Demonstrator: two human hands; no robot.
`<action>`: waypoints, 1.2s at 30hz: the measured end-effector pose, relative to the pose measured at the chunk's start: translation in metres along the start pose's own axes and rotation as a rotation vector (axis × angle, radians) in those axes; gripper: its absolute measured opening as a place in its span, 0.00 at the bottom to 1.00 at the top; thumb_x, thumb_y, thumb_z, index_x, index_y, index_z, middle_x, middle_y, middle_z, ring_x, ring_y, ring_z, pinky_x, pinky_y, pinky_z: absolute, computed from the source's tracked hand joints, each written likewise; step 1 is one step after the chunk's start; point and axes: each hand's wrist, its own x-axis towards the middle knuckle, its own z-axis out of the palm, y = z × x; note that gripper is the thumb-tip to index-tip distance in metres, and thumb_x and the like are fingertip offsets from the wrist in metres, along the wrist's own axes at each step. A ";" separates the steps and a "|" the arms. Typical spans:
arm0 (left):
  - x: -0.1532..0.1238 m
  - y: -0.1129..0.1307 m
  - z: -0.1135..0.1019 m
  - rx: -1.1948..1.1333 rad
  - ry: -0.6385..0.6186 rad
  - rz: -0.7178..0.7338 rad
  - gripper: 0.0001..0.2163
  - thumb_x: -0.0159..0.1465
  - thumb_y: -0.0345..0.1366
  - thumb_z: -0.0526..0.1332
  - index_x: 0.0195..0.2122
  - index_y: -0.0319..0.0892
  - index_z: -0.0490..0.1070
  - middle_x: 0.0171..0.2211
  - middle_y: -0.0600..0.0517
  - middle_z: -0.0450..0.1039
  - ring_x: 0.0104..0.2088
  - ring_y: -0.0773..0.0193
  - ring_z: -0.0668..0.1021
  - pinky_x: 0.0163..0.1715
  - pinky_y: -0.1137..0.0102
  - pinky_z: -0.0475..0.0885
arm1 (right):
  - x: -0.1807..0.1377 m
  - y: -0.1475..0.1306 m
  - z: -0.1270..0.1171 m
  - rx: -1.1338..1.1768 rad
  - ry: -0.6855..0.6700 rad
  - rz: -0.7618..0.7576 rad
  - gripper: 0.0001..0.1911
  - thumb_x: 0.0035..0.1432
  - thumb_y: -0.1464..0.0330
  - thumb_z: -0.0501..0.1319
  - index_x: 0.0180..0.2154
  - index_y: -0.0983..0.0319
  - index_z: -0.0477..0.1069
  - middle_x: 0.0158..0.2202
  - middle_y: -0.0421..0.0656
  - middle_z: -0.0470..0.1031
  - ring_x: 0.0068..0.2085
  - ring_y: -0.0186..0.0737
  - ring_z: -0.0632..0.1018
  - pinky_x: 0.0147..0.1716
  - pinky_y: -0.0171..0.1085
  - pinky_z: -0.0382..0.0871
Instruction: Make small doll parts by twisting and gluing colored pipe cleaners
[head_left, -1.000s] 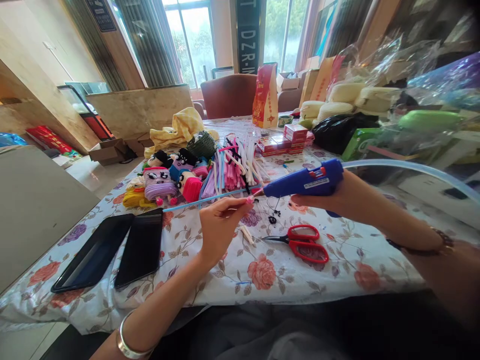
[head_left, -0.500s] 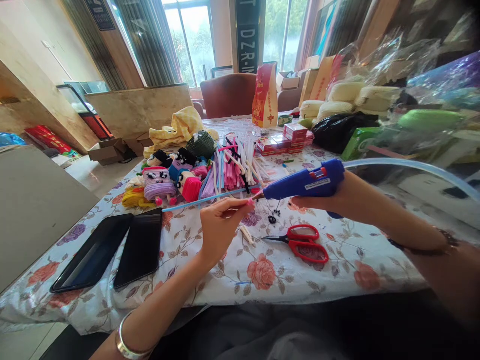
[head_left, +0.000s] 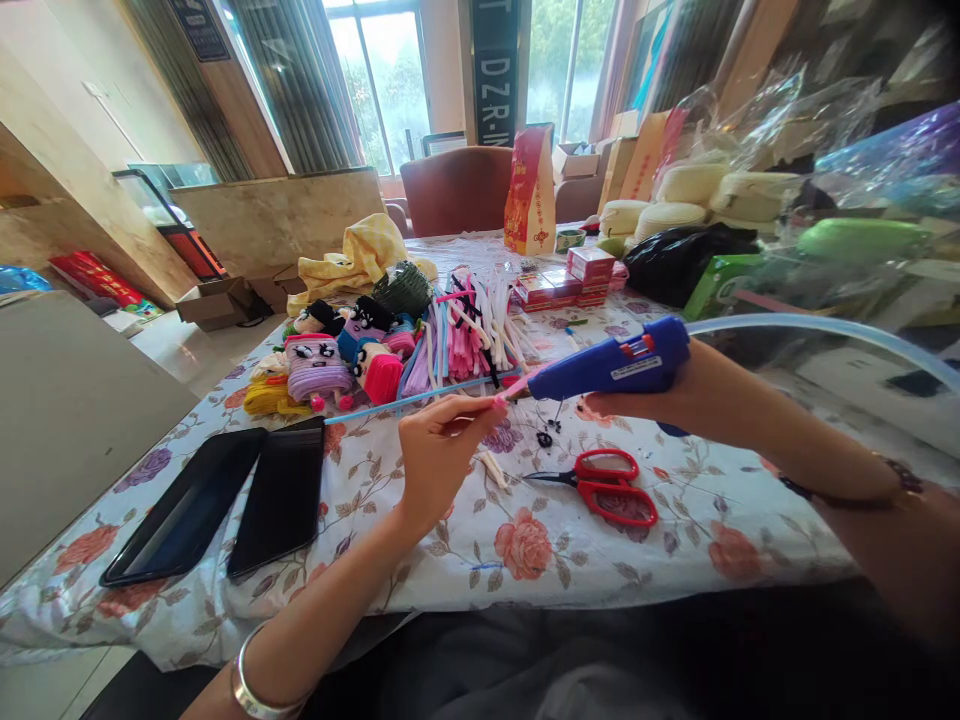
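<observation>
"Blue plastic glue gun (head_left: 611, 362) has shifted slightly right, gripped in the right hand (head_left: 694, 395)."
"And the left hand (head_left: 439, 450)?"
"Pinching a thin pink strip (head_left: 517, 385) at the gun's tip, above the flower-patterned desk (head_left: 465, 550)."

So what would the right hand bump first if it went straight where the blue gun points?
The gun in the right hand points toward the pink bit pinched in the left hand, so its tip would likely meet that first, then the left hand itself. Depth is hard to judge here.
</observation>
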 end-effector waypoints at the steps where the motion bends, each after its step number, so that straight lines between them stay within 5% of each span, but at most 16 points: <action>1: 0.000 0.000 0.000 0.000 0.001 0.003 0.04 0.50 0.34 0.69 0.27 0.43 0.79 0.26 0.53 0.78 0.25 0.67 0.78 0.26 0.75 0.76 | 0.000 0.000 0.000 -0.006 0.005 0.004 0.20 0.43 0.51 0.66 0.30 0.60 0.73 0.19 0.35 0.65 0.23 0.31 0.63 0.21 0.33 0.58; 36: 0.001 -0.002 -0.001 -0.028 -0.015 -0.009 0.04 0.50 0.35 0.69 0.27 0.43 0.79 0.26 0.53 0.78 0.24 0.68 0.78 0.25 0.75 0.75 | -0.002 -0.003 0.001 0.019 0.019 -0.015 0.19 0.42 0.52 0.67 0.29 0.60 0.74 0.18 0.35 0.65 0.21 0.30 0.63 0.19 0.32 0.57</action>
